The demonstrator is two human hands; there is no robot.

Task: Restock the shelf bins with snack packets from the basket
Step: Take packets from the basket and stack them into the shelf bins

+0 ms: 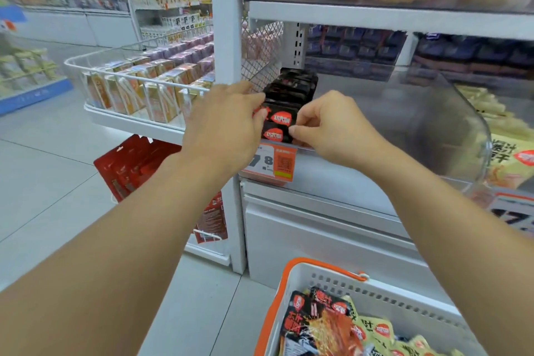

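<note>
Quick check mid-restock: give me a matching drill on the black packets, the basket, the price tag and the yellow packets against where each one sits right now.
Things:
1. black packets
2. basket
3. price tag
4. yellow packets

Places:
A. on the floor, bottom right
B. clipped on the bin's front edge, under the hands
C. in the next bin, to the right
D. stacked at the clear bin's left end, held by left hand and right hand

Pairs: 1-D, 2-A, 3-B, 4-C
</note>
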